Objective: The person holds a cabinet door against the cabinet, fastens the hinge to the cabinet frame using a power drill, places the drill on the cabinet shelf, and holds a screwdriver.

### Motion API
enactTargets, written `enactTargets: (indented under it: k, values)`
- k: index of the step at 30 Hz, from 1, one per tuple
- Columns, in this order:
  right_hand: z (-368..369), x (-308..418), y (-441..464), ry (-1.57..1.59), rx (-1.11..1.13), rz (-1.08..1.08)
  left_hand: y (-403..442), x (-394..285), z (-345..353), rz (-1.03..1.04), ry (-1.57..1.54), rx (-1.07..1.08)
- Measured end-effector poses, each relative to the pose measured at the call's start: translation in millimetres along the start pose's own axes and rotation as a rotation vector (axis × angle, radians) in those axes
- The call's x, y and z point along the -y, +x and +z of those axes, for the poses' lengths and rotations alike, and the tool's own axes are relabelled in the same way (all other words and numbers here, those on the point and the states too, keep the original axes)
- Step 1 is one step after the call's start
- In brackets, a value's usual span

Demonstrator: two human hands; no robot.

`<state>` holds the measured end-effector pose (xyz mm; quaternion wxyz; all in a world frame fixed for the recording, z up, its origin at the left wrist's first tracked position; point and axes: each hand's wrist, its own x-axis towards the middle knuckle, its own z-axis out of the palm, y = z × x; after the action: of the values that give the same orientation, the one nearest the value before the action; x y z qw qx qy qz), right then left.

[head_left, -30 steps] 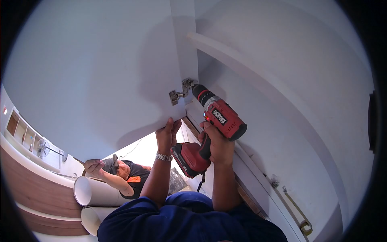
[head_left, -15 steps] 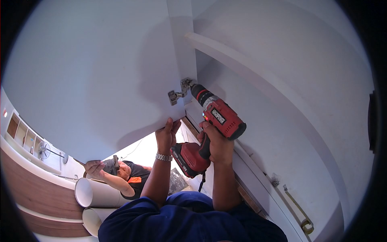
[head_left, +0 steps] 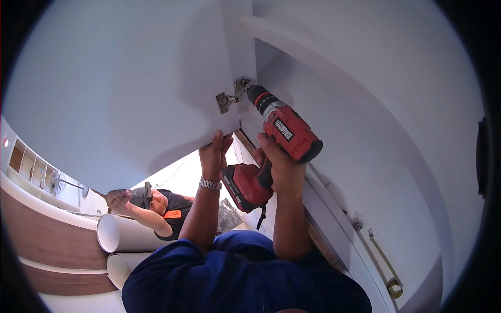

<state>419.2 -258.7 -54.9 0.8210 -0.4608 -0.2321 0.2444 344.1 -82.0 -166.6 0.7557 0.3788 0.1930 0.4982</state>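
My right hand (head_left: 284, 166) grips the handle of a red and black cordless drill (head_left: 288, 129), its battery hanging lower left. The drill's tip is at a metal hinge (head_left: 242, 86) that joins a large pale door panel (head_left: 141, 88) to the cabinet side; the bit itself is too small to make out. My left hand (head_left: 213, 151), below a wrist with a metal watch, pinches the lower edge of the panel near its hinged corner, fingers behind it and thumb in front.
A co-worker (head_left: 169, 206) in a dark cap touches the panel's far lower corner with one hand. Large white rolls (head_left: 130, 235) lie at lower left. A fan (head_left: 57, 182) stands farther back. A brass-coloured handle (head_left: 394, 287) and a small plastic bag (head_left: 358, 221) are at lower right.
The panel, hinge, drill and both my hands appear higher in the view. The drill has tilted slightly, its body steeper, with its tip still at the hinge.
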Motion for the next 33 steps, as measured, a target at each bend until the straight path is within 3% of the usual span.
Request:
enactTargets:
  k: [33]
  values:
    - [-2.9,-8.1,-0.6,0.082,-0.025,0.066,-1.9,-2.7,0.8,-0.004,0.018,0.025]
